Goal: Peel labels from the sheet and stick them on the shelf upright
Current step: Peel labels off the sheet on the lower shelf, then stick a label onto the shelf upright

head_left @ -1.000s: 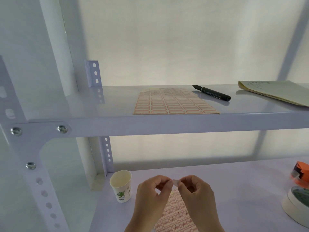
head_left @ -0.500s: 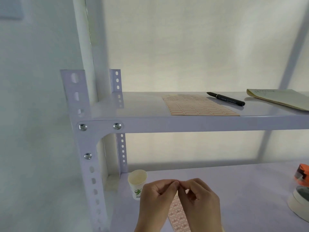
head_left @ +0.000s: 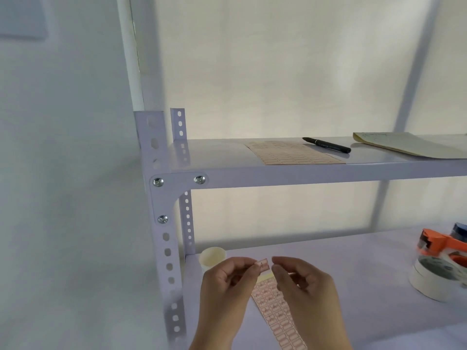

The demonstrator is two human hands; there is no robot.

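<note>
A black marker pen [head_left: 326, 145] lies on the upper shelf board [head_left: 217, 154], with a yellowish notepad [head_left: 409, 146] well to its right. On the lower board, a paper cup [head_left: 211, 256] stands far left of an orange tape dispenser [head_left: 441, 245] and a white tape roll [head_left: 434, 281].

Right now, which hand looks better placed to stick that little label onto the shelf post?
Probably the left hand. Its fingertips pinch the label, and it is nearer the shelf upright. The right hand looks to have let go.
</note>
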